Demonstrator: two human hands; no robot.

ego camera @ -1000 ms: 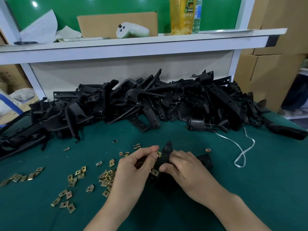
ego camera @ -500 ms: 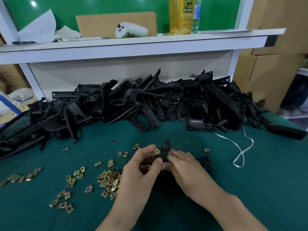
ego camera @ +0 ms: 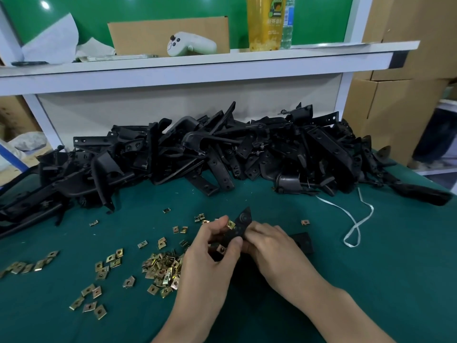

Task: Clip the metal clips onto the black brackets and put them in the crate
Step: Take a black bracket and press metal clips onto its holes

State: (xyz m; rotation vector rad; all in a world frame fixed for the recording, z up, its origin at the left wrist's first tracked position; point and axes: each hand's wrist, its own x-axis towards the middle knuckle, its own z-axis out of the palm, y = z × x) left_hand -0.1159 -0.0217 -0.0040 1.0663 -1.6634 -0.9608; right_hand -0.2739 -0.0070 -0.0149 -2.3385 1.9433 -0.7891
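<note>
Both hands are clamped on one black bracket, held just above the green worktop, front centre. The left hand pinches its left edge. The right hand grips the right side, fingers curled over it. Change over the last second: the left index finger, which covered the upper edge, has drawn back. The upper metal clip now shows sitting on that edge, with the fingertip touching it. The left thumb has dropped beside the lower metal clip, which is also on the bracket. Reading: two clips on, the second probably pressed home or nearly so; cannot tell if it is fully seated. This bracket looks close to ready for the crate, which is not in view. Loose metal clips lie just left of the hands, and the pile of black brackets is behind.
</note>
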